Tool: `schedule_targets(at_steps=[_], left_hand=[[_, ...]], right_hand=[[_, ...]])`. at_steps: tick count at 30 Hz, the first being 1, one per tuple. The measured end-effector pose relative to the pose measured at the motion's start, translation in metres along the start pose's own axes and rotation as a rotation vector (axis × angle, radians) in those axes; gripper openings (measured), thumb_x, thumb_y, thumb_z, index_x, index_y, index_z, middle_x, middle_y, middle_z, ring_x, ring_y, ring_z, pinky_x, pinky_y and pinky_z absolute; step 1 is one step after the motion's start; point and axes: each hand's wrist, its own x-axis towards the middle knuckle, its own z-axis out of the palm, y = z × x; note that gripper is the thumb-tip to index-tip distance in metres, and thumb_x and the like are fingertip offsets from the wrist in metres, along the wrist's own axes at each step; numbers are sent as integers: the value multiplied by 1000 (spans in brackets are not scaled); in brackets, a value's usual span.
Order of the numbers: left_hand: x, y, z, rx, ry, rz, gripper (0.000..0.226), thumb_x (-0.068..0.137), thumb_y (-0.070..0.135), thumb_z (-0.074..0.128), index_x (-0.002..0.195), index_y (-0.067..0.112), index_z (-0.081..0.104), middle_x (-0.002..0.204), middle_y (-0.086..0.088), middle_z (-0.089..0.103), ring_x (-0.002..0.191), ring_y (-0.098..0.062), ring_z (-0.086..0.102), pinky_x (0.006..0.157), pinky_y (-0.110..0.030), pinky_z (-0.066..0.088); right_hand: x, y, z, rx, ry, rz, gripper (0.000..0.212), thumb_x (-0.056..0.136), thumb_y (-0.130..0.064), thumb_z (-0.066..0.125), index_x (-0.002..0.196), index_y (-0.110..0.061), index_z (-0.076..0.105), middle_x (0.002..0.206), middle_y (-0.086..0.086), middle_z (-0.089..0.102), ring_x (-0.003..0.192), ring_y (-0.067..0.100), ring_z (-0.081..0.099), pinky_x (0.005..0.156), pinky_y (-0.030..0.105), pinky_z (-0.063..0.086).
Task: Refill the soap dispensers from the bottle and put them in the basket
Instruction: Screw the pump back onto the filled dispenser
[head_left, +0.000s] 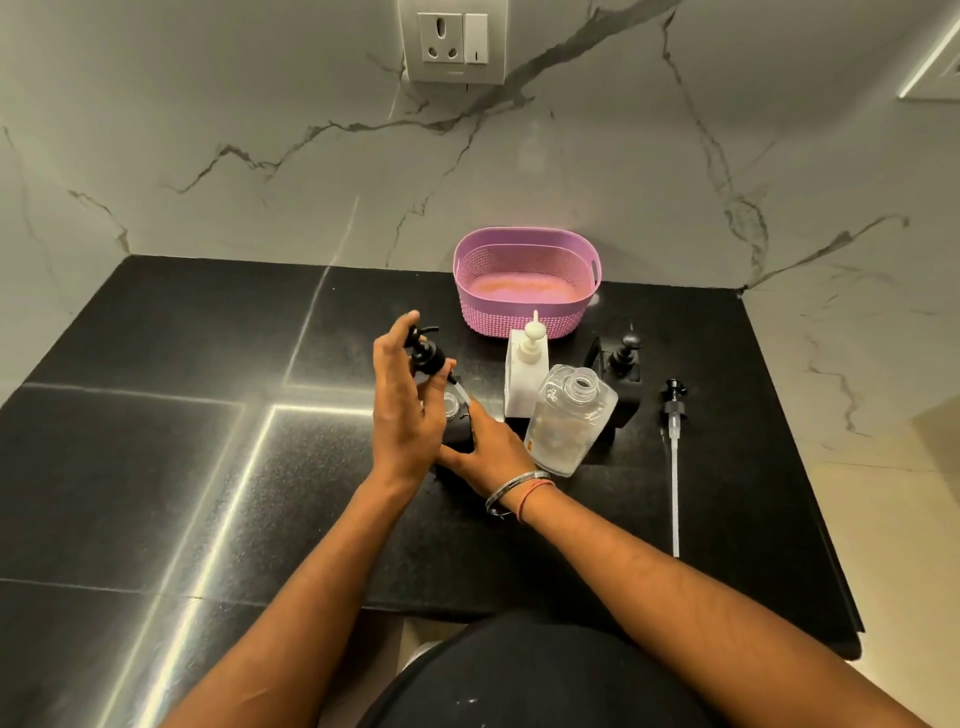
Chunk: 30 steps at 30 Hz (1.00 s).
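Head view, looking down on a black stone counter (156, 441): the left hand (402, 410) pinches a black pump head (427, 356) between thumb and fingers, its dip tube angled toward the open neck of a black dispenser (457, 423). The right hand (485, 449) is wrapped around that dispenser's lower body, steadying it. At about two o'clock from the hands stands the clear refill bottle (569, 421), uncapped and apparently nearly empty; its own pump (674, 441) lies flat on the counter at three o'clock, well apart. A white dispenser (525, 382) stands just behind the bottle, and a second black dispenser (626, 379) just beyond it to the right. The purple basket (527, 283) sits at twelve o'clock with no dispenser in it. My guess is that the black dispenser, once filled, will be fairly heavy and rigid, and possibly slick if soap has dribbled down its side, so a full grasp low around the body seems safer than lifting by the pump. The pump head is light and stiff, though its thin tube will flex and may drip.
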Motion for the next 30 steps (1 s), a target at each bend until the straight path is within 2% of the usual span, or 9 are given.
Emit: schedule_targets(at_steps=[3,7,12,17,20,22,25,27,30], left_hand=[[2,7,-3,-87,78,52,61,103,-1,59,156,16,34,137,-16,43,108,-38,68,90,-40,63],[14,12,-12,-46,173,57,61,106,1,57,158,18,30,135,-21,43,105,-37,67,89,-36,62],[7,0,-12,97,-39,112,72,99,-12,59,156,24,33,142,-10,42,112,-9,60,89,-25,61],[11,4,-11,53,5,104,71,99,-11,59,156,23,34,140,-5,42,109,-15,64,92,-23,59],[11,5,-11,28,56,93,72,101,-9,60,159,21,30,140,-14,44,110,-27,65,92,-27,59],[8,2,-10,47,25,87,74,99,-12,61,159,19,31,140,-10,44,112,-19,63,93,-23,58],[3,-6,-8,65,-56,69,77,95,-17,63,158,16,35,140,-3,42,113,0,57,94,-17,56],[-3,-11,-5,43,-79,26,75,95,-16,64,158,15,37,140,-2,43,117,3,55,96,-19,56],[-12,-15,-3,40,-96,-25,76,96,-13,64,158,21,37,140,3,43,117,-3,57,98,-20,55]], right_hand=[[-1,-2,-2,8,-13,1,96,85,-63,75,161,-29,28,142,5,64,127,24,62,99,35,52],[-7,-7,-10,63,-43,2,94,86,-57,77,161,-23,30,152,3,55,136,23,55,97,24,41],[-7,-9,-6,8,-42,24,100,87,-62,74,164,-23,23,153,9,54,137,27,55,106,37,48],[-6,-10,-8,15,-54,26,102,86,-64,73,164,-23,21,156,9,51,139,28,53,108,40,47],[-5,-8,-8,37,-58,23,103,85,-66,73,164,-24,22,157,7,51,139,27,52,109,39,47],[-5,-7,-5,20,-37,12,101,84,-67,73,163,-26,25,153,6,55,136,26,55,106,39,49],[-6,-5,-3,49,-1,-8,86,85,-59,77,155,-32,37,140,1,66,124,20,64,96,29,52],[-7,-5,-3,85,17,-18,79,84,-56,78,151,-37,40,133,-4,70,118,15,67,92,27,52],[-7,-5,-1,87,20,-19,79,81,-60,75,149,-43,38,127,-5,72,113,15,69,92,32,56]])
